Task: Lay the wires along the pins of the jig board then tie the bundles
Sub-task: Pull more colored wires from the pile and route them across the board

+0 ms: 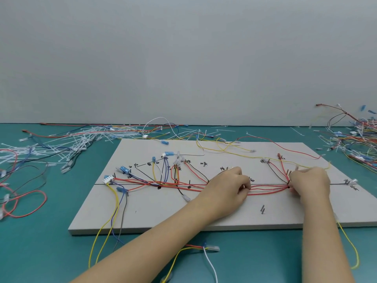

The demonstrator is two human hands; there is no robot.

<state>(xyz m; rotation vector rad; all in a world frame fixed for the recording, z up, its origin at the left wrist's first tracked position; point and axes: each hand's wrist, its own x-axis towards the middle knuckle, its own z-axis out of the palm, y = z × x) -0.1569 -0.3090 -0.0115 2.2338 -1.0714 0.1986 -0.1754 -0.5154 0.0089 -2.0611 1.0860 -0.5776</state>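
Note:
A grey jig board (155, 217) lies flat on the green table, with dark pins and handwritten labels. Red, yellow, blue, black and white wires run along its middle line and fan out to blue and white connectors (108, 178) on the left. A bundle of red wires (269, 188) stretches between my two hands. My left hand (228, 186) pinches this bundle at the board's centre. My right hand (310, 182) grips the same bundle at a pin on the right, where red and black wires branch upward. Its fingertips are hidden.
A heap of white cable ties (67, 146) and loose wires lies at the back left. A tangled pile of wire harnesses (359, 137) sits at the far right. Loose red and black wire loops (24, 201) lie left of the board. Yellow and white wires (206, 250) trail over the near edge.

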